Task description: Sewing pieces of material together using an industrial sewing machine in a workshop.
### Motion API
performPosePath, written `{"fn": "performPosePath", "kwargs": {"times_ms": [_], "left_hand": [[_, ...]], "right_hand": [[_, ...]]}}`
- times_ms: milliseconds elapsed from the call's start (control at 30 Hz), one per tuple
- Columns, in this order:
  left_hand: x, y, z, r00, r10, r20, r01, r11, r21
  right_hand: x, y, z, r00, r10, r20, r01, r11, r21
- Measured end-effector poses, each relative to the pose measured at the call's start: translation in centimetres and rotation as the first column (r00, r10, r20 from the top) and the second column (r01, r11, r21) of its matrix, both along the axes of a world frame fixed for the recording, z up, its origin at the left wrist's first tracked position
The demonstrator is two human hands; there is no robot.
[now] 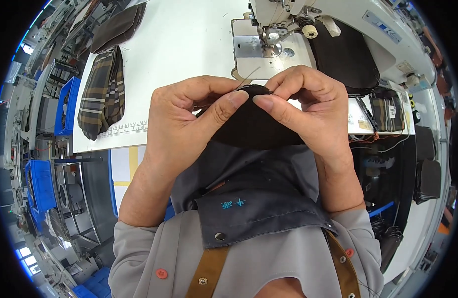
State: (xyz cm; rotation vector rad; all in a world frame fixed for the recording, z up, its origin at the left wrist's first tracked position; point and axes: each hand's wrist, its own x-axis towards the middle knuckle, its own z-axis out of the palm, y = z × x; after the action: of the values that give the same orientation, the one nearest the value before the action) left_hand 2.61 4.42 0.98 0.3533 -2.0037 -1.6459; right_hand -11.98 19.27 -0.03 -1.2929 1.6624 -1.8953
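Both my hands hold a dark brown fabric piece (pixel 256 124) up by its top edge, in front of my apron. My left hand (pixel 194 109) pinches that edge between thumb and fingers, and a thin loose thread sticks up beside its fingertips. Close by, the thumb and forefinger of my right hand (pixel 308 102) pinch the same edge. The two thumbs nearly meet at the middle of it. The fabric's lower part hangs down in a curve. Just beyond my hands stands a white sewing machine (pixel 333 20), its metal needle plate (pixel 249 47) bare of cloth.
Plaid fabric pieces (pixel 102 92) lie stacked at the table's left, with dark brown pieces (pixel 118 27) behind them. Another dark stack (pixel 345 59) sits right of the needle area. A ruler strip (pixel 124 128) runs along the table's front edge. Blue bins (pixel 67 107) stand farther left.
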Motion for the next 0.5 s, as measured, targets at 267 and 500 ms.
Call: {"fn": "performPosePath", "kwargs": {"times_ms": [267,500], "left_hand": [[-0.39,0.46,-0.25,0.999,0.024,-0.035,-0.024,1.0,0.002],[-0.56,0.54,-0.43,0.998,0.045,-0.05,-0.048,0.997,-0.065]], "right_hand": [[-0.11,0.02,-0.23,0.999,-0.009,0.035,0.009,1.0,-0.003],[-0.17,-0.12,-0.59,0.996,-0.022,0.081,0.023,1.0,-0.008]]}}
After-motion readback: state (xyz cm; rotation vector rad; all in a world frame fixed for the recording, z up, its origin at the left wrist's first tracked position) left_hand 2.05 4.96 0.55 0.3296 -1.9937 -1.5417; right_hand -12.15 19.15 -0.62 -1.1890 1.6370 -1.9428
